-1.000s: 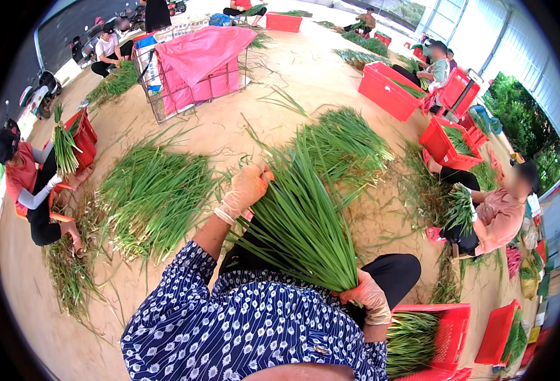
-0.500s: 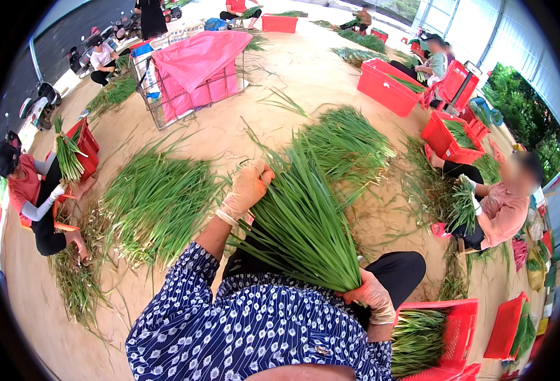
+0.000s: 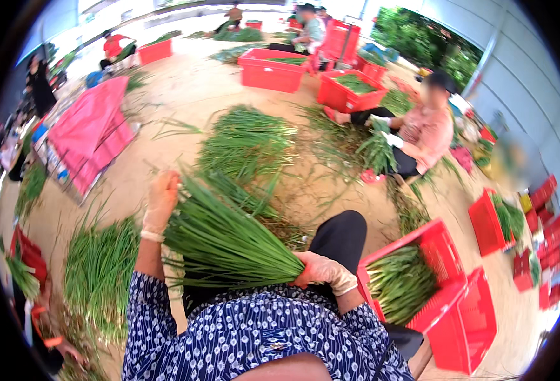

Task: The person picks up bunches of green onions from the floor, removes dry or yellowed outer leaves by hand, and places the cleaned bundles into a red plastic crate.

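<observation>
A thick bunch of garlic chives (image 3: 232,244) lies slantwise across my lap, its green leaves fanned toward the upper left. My right hand (image 3: 326,272), in a thin pale glove, is wrapped round the gathered stem end. At the leaf-tip side, my left hand (image 3: 161,203), also gloved, is raised with its fingers pinched together; what they hold, if anything, is too blurred to make out. Beyond the bunch, a pile of chives (image 3: 245,141) is spread on the floor. Another pile (image 3: 102,273) lies to my left.
At my right stands a red crate (image 3: 439,244) filled with chives, with another red crate (image 3: 477,324) against it. A co-worker (image 3: 423,130) sits at the right holding a bunch. Red crates (image 3: 272,71) stand farther off. A pink-covered wire cage (image 3: 93,127) is at the left.
My view has turned right, so surroundings shift left and more of the crates shows. The bunch has tipped flatter, its leaves pointing further left. My right hand still grips the stems.
</observation>
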